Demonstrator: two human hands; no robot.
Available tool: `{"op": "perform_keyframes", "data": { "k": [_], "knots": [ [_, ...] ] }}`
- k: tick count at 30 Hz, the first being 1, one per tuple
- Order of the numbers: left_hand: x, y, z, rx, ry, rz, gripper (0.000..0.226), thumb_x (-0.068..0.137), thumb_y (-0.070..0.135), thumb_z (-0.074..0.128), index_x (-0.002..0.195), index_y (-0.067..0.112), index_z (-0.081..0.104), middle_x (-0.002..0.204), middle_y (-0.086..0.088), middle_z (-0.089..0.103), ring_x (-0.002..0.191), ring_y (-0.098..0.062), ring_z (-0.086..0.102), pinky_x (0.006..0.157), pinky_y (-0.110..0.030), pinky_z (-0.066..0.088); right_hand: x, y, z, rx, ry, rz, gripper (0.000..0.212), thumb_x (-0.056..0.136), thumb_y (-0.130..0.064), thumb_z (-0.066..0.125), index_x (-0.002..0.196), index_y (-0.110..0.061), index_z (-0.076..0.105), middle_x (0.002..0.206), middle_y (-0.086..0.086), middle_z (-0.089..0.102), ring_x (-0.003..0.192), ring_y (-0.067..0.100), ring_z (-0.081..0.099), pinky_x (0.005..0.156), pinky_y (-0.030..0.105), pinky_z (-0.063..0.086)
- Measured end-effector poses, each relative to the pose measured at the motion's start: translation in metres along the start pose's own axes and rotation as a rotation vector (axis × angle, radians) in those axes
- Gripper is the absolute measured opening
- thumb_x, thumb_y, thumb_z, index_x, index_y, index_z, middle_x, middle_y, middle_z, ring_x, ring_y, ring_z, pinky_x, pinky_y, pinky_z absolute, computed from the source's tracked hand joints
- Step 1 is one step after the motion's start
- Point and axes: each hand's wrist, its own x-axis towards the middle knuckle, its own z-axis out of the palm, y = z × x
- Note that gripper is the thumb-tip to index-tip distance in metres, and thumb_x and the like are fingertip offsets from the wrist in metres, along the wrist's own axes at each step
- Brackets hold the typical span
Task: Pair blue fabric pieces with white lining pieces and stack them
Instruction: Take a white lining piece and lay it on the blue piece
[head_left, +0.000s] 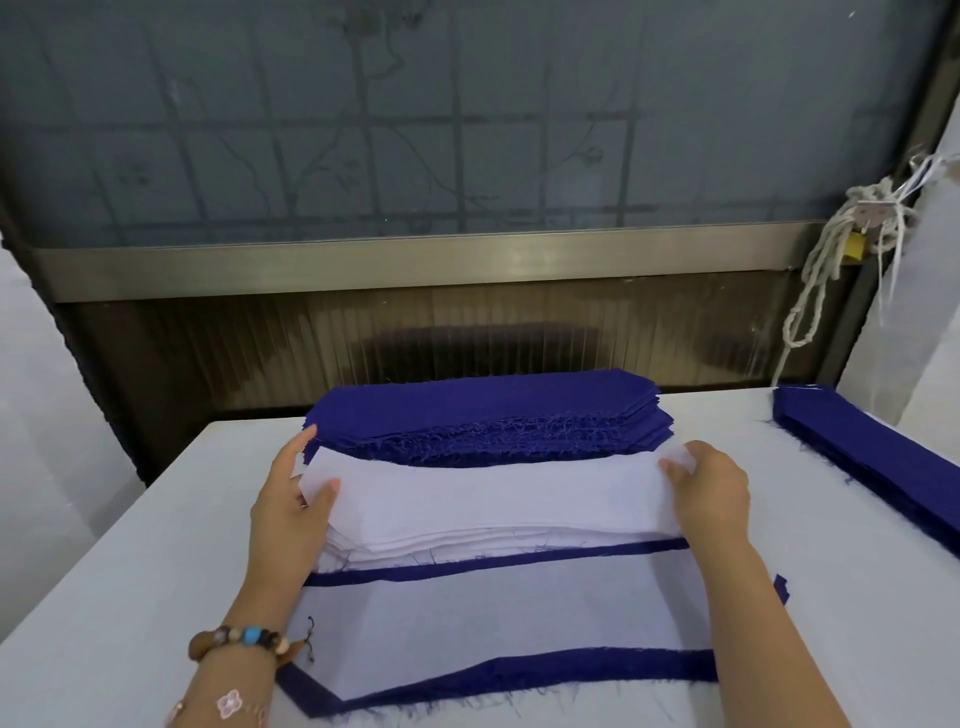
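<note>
Your left hand (291, 501) closes its grip on the left end of the top lining piece (493, 488), thumb pressed on top and fingers tucked out of sight under the edge. Your right hand (714, 491) grips the right end, thumb on top; its other fingers are hard to make out against the cloth.

The piece is a long, thin, matte white strip with angled ends. It lies on the lining stack (467, 540), whose layered edges step out slightly at the near side. That stack sits mid-tabletop (104, 571), just in front of a thick blue fabric stack (483, 410) with frayed, thready edges. Nearer you lies a paired piece (493, 608): white lining on blue cloth that shows only as a dark, fraying border.

Your forearms cover both ends of that pair. At the right, a second blue stack (872, 457) runs off the frame edge. A beaded bracelet (244, 639) circles your left wrist.
</note>
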Motion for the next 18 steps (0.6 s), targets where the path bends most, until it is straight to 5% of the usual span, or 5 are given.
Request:
{"op": "perform_keyframes", "data": {
  "k": [3, 6, 10, 16, 18],
  "knots": [
    [0.000, -0.002, -0.003, -0.038, -0.069, 0.031, 0.044, 0.096, 0.003, 0.053, 0.132, 0.028, 0.055, 0.139, 0.004, 0.053, 0.127, -0.017, 0.049, 0.101, -0.023, 0.039, -0.003, -0.007, -0.002, 0.106, 0.082, -0.030, 0.035, 0.098, -0.021, 0.054, 0.129, -0.004, 0.056, 0.124, 0.019, 0.061, 0.112, 0.037, 0.056, 0.096, 0.041, 0.044],
    [-0.002, -0.001, -0.005, -0.115, -0.096, -0.041, 0.028, 0.096, 0.007, 0.055, 0.104, 0.031, 0.068, 0.112, 0.011, 0.063, 0.097, -0.003, 0.064, 0.068, -0.003, 0.042, -0.002, -0.014, -0.007, 0.226, 0.150, -0.037, 0.028, 0.098, -0.019, 0.054, 0.121, -0.004, 0.059, 0.117, 0.018, 0.063, 0.097, 0.029, 0.056, 0.086, 0.032, 0.040],
    [-0.001, 0.002, -0.012, -0.164, -0.040, -0.098, 0.016, 0.089, 0.020, 0.068, 0.086, 0.035, 0.071, 0.091, 0.020, 0.067, 0.096, -0.009, 0.060, 0.071, -0.015, 0.042, 0.006, -0.007, -0.020, 0.255, 0.106, -0.001, 0.030, 0.094, -0.023, 0.061, 0.119, -0.006, 0.060, 0.117, 0.015, 0.062, 0.091, 0.018, 0.044, 0.084, 0.030, 0.035],
    [0.003, 0.008, -0.035, -0.282, -0.331, -0.256, 0.030, 0.088, 0.014, 0.068, 0.103, 0.040, 0.071, 0.098, 0.010, 0.072, 0.096, -0.014, 0.065, 0.070, -0.024, 0.051, 0.000, 0.021, -0.041, 0.266, -0.052, 0.018, 0.018, 0.094, -0.025, 0.061, 0.109, -0.017, 0.058, 0.092, -0.003, 0.056, 0.073, 0.013, 0.051, 0.066, 0.029, 0.047],
    [0.005, 0.007, -0.043, -0.320, -0.462, -0.301, 0.033, 0.087, 0.015, 0.069, 0.106, 0.042, 0.071, 0.099, 0.003, 0.074, 0.094, -0.017, 0.069, 0.075, -0.028, 0.053, -0.008, 0.034, -0.046, 0.283, -0.115, 0.024, 0.010, 0.093, -0.023, 0.062, 0.099, -0.020, 0.054, 0.081, -0.010, 0.050, 0.074, 0.014, 0.051, 0.071, 0.035, 0.051]
  ]
}}
